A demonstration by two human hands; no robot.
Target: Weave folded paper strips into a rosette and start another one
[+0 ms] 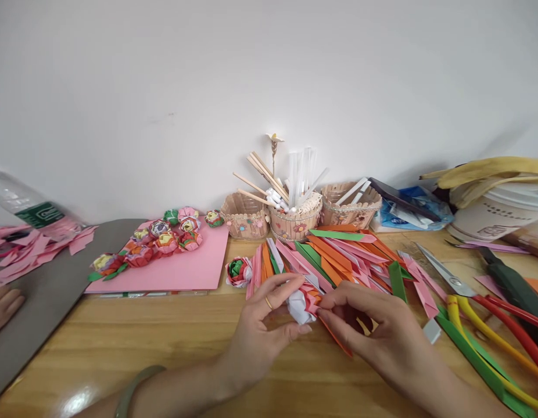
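Between my two hands is a small folded paper flower [300, 306], white outside with orange and pink petals. My left hand [264, 325] grips it from the left, thumb below and fingers above. From the right, my right hand [373, 325] pinches the flower's edge between thumb and fingertips. Just behind lies a spread of folded paper strips [339, 261] in pink, orange, green and white. A finished-looking paper flower [238, 271] with a green centre sits left of the strips. Several more paper flowers [167, 241] rest on a pink sheet [208, 270].
Small wooden baskets [295, 225] holding sticks stand by the wall. On the right lie scissors [458, 284] with red and yellow handles beside a dark green tool [508, 284] and a white tub [495, 212]. At left are a plastic bottle [25, 200], a grey board [46, 302] and another person's hand [5, 307].
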